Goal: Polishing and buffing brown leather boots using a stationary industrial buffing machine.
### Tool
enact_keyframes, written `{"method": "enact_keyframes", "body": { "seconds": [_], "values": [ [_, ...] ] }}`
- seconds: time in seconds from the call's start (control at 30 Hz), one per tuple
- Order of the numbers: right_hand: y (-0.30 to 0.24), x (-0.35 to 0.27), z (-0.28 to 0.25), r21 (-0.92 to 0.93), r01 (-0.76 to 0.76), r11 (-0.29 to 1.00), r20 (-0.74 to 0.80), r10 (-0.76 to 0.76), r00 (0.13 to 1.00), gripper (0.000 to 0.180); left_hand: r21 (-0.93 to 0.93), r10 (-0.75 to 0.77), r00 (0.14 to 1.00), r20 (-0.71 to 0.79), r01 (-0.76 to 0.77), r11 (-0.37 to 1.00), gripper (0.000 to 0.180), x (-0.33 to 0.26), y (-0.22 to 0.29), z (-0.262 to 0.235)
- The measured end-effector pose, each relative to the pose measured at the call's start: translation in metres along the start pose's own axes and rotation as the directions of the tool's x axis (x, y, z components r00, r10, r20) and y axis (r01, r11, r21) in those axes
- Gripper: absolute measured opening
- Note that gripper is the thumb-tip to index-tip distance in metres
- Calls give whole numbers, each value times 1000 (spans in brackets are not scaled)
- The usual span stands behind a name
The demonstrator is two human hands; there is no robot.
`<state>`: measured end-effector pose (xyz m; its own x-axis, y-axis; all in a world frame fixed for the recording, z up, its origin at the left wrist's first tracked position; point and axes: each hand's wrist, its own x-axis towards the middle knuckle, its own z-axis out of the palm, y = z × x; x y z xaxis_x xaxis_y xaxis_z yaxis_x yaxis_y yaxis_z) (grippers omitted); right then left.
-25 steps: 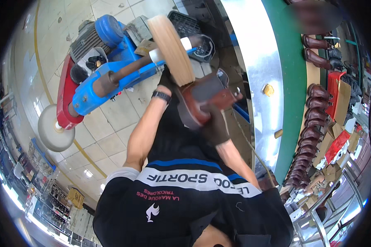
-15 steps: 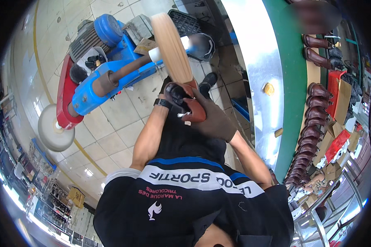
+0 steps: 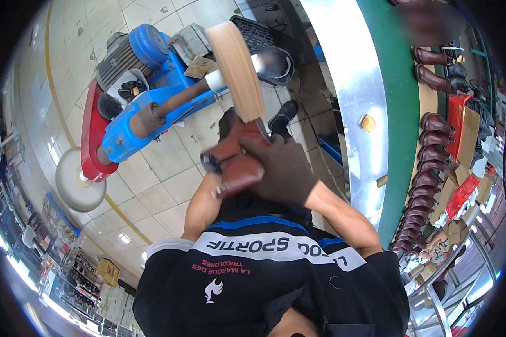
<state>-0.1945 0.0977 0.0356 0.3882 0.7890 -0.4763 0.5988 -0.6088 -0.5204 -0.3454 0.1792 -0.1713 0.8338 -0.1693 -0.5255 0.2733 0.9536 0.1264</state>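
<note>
A reddish-brown leather boot [image 3: 239, 165] is held up in front of my body, its upper end touching or very close to the pale buffing wheel [image 3: 239, 73]. My right hand [image 3: 284, 168], in a dark brown glove, is closed over the boot's right side. From the left, my left forearm reaches under the boot. Only a dark gloved edge of my left hand [image 3: 226, 121] shows past the leather, and its fingers are hidden behind the boot. The wheel's surface is streaked, as if spinning.
A blue and red polishing machine [image 3: 129, 126] stands on the tiled floor, with a second pale wheel [image 3: 80, 180] at its left end. A metal-edged green bench [image 3: 396, 112] runs along the right, with a row of brown boots [image 3: 424, 180] beyond. A black crate [image 3: 253, 33] sits behind the wheel.
The boot has been turned, so its broad leather side now faces up where its dark opening showed before. My right hand has shifted slightly down with it.
</note>
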Motion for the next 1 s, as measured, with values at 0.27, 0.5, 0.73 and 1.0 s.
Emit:
{"method": "enact_keyframes", "body": {
  "seconds": [0.27, 0.5, 0.73, 1.0],
  "values": [
    [6, 17, 3, -155, -37, 987, -30, 32, 999, 43, -71, -13, 1000, 15, 14, 997, 60, 11, -14, 35],
    [0, 20, 17, -132, 4, 991, -172, -26, 985, 34, -146, -4, 1000, 4, 4, 989, 61, 17, -3, 54],
    [-20, -1, 14, -139, -36, 990, 61, 45, 997, 40, -219, 11, 1000, 13, -8, 976, 62, -5, -2, 69],
    [-17, -62, -42, 93, -139, 986, 27, 137, 990, 59, -317, 32, 999, -2, -31, 948, 64, -33, 4, 76]
  ]
}}
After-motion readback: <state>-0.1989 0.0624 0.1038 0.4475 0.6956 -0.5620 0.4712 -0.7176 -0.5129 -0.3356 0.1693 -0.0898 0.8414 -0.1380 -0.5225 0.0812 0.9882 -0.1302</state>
